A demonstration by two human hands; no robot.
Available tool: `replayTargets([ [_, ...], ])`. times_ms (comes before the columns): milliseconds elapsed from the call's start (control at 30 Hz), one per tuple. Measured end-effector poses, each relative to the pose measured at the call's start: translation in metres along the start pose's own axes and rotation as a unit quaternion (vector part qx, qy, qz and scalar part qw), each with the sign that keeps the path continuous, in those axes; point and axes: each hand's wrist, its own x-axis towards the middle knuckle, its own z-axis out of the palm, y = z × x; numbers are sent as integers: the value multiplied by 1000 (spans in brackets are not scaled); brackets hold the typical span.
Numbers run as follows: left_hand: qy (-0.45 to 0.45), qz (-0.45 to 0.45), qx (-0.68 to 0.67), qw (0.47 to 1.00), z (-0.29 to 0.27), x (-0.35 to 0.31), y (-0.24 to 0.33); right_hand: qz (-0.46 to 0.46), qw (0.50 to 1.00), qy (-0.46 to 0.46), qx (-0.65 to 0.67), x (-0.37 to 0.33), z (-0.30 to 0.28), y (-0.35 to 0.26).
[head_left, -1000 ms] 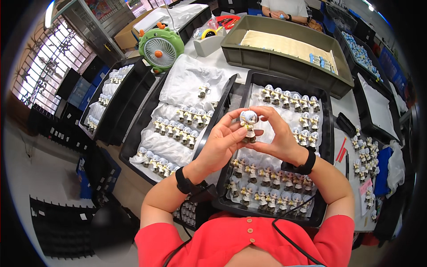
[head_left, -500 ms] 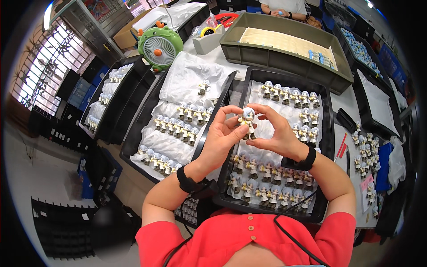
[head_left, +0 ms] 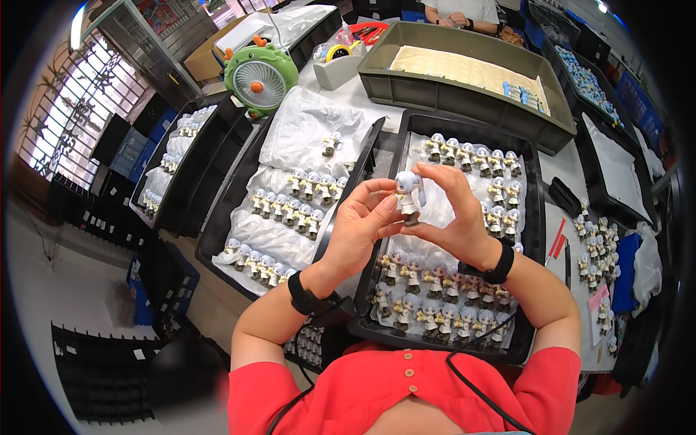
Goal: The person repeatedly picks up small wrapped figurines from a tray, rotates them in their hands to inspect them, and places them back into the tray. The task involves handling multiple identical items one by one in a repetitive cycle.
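Note:
A small figurine [head_left: 407,194] with pale hair, a white outfit and dark boots stands upright between my hands, above the right-hand black tray [head_left: 538,268]. My left hand [head_left: 360,223] pinches it from the left side, thumb in front. My right hand [head_left: 462,221] curves round its other side, index finger by the hair and thumb at the boots. Rows of similar figurines [head_left: 435,284] fill the near part of that tray, and more stand at its far side. The left-hand black tray [head_left: 226,221] holds further rows on white wrapping sheets [head_left: 281,241].
A green fan [head_left: 261,76] stands at the far left of the table. Behind the trays sits a large olive bin [head_left: 464,94]. Loose figurines [head_left: 596,250], red sticks [head_left: 557,238] and a blue box [head_left: 626,272] lie on the right. Across the table another person's hands [head_left: 455,19] show.
The figurine has been turned so its face points left and its long hair shows on the right. My right fingers have shifted slightly around it. The other person's hands have moved a little.

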Motion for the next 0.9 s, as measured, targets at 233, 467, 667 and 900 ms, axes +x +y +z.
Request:
replayTargets([
  [233, -71, 5, 27, 997, 10, -4, 0, -99, 994, -42, -8, -5, 7, -1],
  [467, -93, -5, -6, 996, 11, -1, 3, -5, 996, -17, 86, -5, 10, 1],
  [667, -103, -30, -53, 993, 10, 0, 7, 33, 993, -14, 110, -6, 12, 1],
  [900, -83, 57, 70, 992, 3, 2, -1, 16, 998, -15, 64, -9, 10, 6],
])
